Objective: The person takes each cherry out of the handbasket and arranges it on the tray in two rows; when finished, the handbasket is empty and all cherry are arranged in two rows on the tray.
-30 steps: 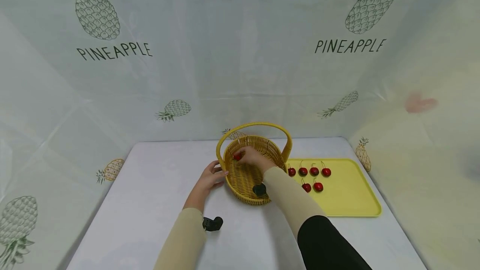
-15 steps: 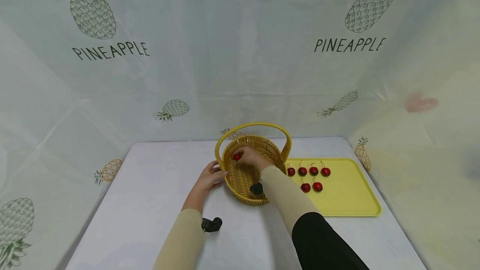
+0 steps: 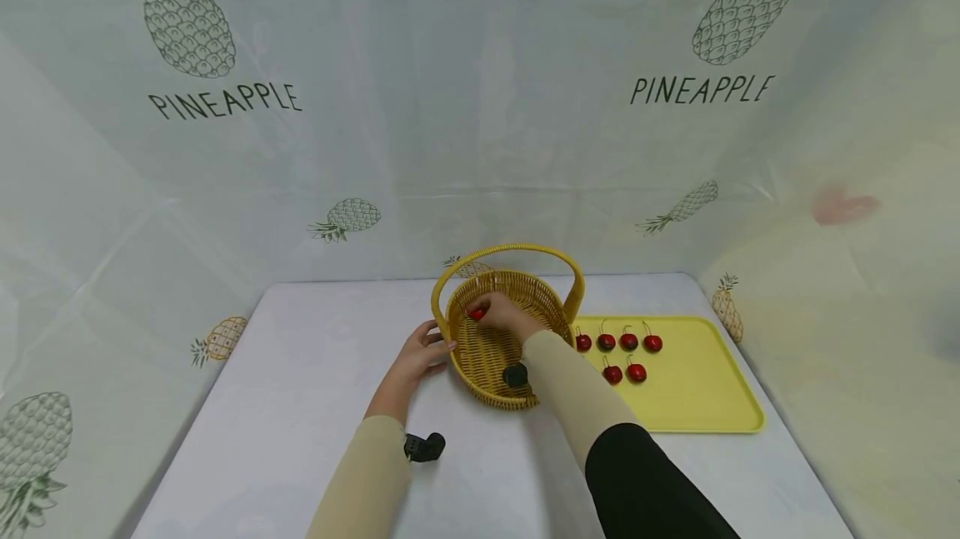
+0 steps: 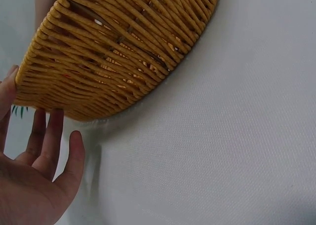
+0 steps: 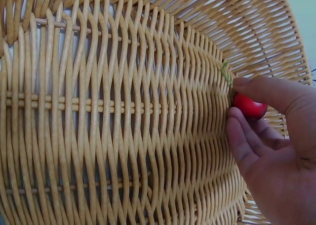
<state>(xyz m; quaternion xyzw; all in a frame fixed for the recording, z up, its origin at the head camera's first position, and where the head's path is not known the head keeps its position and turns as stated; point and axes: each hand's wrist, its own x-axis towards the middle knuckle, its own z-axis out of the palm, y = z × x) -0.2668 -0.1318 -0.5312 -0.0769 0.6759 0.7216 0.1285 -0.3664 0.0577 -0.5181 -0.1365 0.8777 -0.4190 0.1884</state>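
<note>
In the head view my right hand [image 3: 498,310] is inside the yellow wicker basket [image 3: 480,356], near its far left wall. Its thumb and fingers pinch a red cherry [image 5: 251,106] with a green stem [image 5: 225,71], close over the woven bottom in the right wrist view. My left hand [image 3: 420,353] holds the basket's left rim, beside the foot of the handle [image 3: 517,247]. As the left wrist view shows, the thumb lies at the rim, two fingertips meet the outer wall and another finger [image 4: 74,156] stands apart.
A yellow tray [image 3: 705,381] lies to the right of the basket, bearing several cherries [image 3: 628,341] in two rows. My right forearm crosses over its near left corner. The white table [image 3: 322,339] backs onto a pineapple-print curtain [image 3: 480,106].
Almost nothing moves: the right hand keeps the cherry at about the same spot in the basket, with only a slight shift of the forearm to the left. The left hand stays at the rim.
</note>
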